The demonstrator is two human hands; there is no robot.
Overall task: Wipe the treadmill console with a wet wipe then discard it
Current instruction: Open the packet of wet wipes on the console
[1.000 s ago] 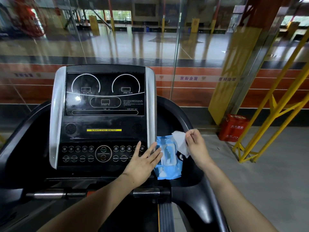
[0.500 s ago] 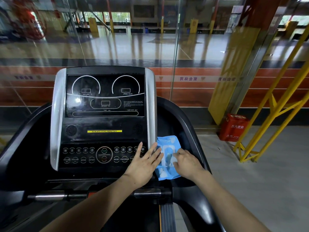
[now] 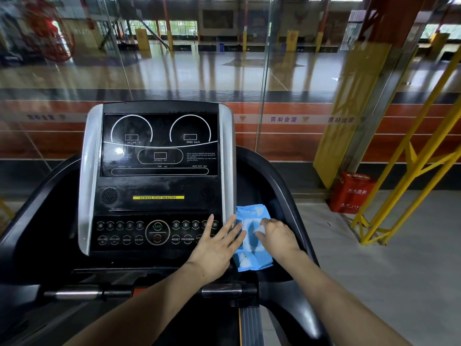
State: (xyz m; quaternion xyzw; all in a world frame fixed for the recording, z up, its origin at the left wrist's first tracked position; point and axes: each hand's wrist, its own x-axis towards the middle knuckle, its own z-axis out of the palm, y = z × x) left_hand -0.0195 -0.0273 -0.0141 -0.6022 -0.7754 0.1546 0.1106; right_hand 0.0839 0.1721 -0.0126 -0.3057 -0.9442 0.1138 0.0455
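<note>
L hand (image 3: 215, 248) flat, fingers spread, on console (image 3: 159, 186) & wipe pack (image 3: 252, 238), R hand (image 3: 277, 236) fingers pinching wipe (image 3: 260, 229) at pack's opening

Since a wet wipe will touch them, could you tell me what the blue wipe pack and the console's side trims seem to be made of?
The blue wipe pack looks like thin, soft plastic film: it crinkles and shines. The console's side trims look like brushed metal or silver-painted plastic, with a satin sheen; which of the two cannot be told.

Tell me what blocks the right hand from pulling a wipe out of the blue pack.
Nothing visible does. The right hand already rests on the wet wipe pack at its opening; the left hand only steadies its left edge.
</note>
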